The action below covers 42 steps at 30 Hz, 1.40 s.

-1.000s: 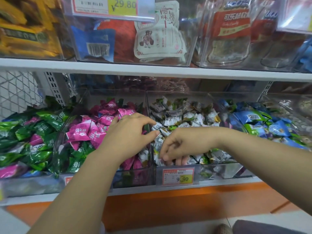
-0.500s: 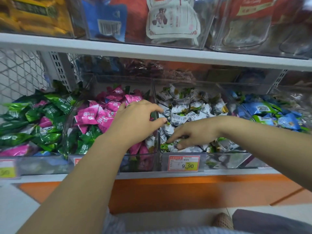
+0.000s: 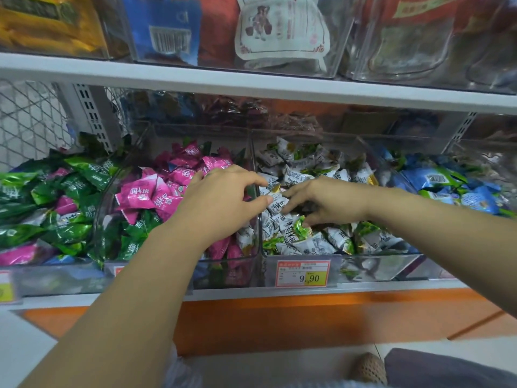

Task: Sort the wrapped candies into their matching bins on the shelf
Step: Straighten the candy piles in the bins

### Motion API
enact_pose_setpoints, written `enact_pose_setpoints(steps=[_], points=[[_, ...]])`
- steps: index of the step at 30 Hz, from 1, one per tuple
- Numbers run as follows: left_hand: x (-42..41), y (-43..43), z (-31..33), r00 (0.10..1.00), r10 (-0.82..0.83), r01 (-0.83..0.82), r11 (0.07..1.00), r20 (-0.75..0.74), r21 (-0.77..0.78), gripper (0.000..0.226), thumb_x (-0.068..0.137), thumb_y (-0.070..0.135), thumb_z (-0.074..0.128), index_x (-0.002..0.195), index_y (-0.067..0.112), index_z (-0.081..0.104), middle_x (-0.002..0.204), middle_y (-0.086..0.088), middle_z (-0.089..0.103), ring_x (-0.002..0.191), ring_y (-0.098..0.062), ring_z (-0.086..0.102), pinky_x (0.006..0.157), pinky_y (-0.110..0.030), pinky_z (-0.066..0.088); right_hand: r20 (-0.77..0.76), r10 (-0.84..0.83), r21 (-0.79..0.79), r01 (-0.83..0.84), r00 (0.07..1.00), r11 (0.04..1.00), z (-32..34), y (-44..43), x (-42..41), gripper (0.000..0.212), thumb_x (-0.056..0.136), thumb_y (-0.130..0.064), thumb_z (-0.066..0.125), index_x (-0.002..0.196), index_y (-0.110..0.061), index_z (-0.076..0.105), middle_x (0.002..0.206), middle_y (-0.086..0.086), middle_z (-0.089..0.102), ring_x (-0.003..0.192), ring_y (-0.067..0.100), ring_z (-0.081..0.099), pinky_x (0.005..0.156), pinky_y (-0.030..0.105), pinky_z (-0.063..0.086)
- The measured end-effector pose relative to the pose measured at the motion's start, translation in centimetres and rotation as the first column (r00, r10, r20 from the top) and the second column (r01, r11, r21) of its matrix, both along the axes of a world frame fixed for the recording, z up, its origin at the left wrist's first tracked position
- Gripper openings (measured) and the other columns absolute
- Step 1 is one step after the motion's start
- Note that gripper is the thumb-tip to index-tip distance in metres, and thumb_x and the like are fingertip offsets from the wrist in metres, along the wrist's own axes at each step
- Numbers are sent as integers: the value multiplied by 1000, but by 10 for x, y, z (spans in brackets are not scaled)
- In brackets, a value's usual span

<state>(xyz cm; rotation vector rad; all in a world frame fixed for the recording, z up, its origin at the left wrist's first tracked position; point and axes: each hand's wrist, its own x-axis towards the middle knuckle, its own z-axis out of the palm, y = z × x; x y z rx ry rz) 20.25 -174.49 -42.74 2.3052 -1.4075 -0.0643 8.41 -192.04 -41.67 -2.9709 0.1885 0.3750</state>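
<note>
On the lower shelf, clear bins stand side by side. One bin (image 3: 237, 271) holds pink candies (image 3: 145, 191) mixed with green ones (image 3: 131, 236) and a few white ones. The bin to its right (image 3: 391, 264) holds white candies (image 3: 305, 166). My left hand (image 3: 221, 200) hovers over the pink pile by the wall between the two bins, thumb and forefinger curved apart towards a white candy with a gold end (image 3: 272, 189). In the white bin my right hand (image 3: 321, 203) lies palm down, its straight fingers touching white and green-tipped wrappers. I see nothing held in either hand.
A far-left pile of green candies (image 3: 56, 191) holds some pink ones. Blue candies (image 3: 447, 186) fill the right bin. A 9.90 price tag (image 3: 303, 273) hangs on the front. The upper shelf (image 3: 251, 85) with bagged snacks sits close overhead. Wire mesh (image 3: 30, 119) closes the left side.
My right hand has uncurled and slid left and further back among the white candies, towards my left hand. The left hand has stayed over the pink pile. The camera has tilted down.
</note>
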Motion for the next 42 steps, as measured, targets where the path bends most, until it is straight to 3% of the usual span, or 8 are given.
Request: enact_pose_setpoints(steps=[3,5,10,15,21,27,36,42], points=[[0,-1,0,1000,1,-1,1000,4,6,41,88,60,47,124,42,55,135,13,49,123,-14,46,109,-50,31,77,-157,364,119,985,924,17,0,-12,31,87,-15,65,117,-23,65,102,-19,69,84,1,63,81,26,53],[0,0,-1,1000,-1,1,1000,0,-1,41,87,60,48,123,42,56,135,13,50,122,-14,47,107,-49,32,11,-196,532,160,980,832,29,1,-22,24,87,-15,65,110,-21,67,94,-8,72,83,7,67,76,26,56],[-1,0,1,1000,-5,5,1000,-3,5,40,87,58,48,123,41,55,137,12,49,124,-15,45,108,-50,32,-410,34,357,126,911,926,23,13,-42,19,90,-36,61,108,-34,62,105,-9,70,98,14,65,92,41,50],[-5,1,0,1000,-3,3,1000,-7,-13,42,87,56,47,125,39,56,136,12,50,125,-14,45,109,-48,30,-545,-88,313,300,834,901,7,25,-34,54,96,-57,29,132,-24,52,133,-5,54,110,19,59,102,41,43],[-5,0,-1,1000,7,-7,1000,2,-19,41,88,54,48,125,39,56,136,11,51,125,-15,45,109,-48,31,-453,-218,553,465,864,692,6,18,-32,52,99,-50,21,142,-27,39,147,-7,38,122,11,44,103,37,42],[-4,1,-1,1000,6,-6,1000,7,-8,41,88,55,47,126,39,55,136,11,50,126,-16,44,109,-48,31,-391,-260,550,451,883,703,10,13,-25,47,100,-48,24,144,-33,32,145,-8,42,122,16,48,100,36,45],[-5,-1,-3,1000,12,-12,1000,25,-23,41,88,55,47,125,39,56,135,11,51,126,-17,45,109,-49,30,-205,-371,561,419,906,714,10,16,-26,44,100,-44,32,137,-25,47,125,-2,58,101,14,56,89,33,52],[-19,-3,2,985,53,-37,994,162,-99,29,90,42,54,118,37,62,136,12,48,123,-18,47,113,-51,20,248,-528,668,251,812,700,28,15,-79,22,97,-29,47,107,-29,66,97,-7,71,90,11,66,84,30,55]])
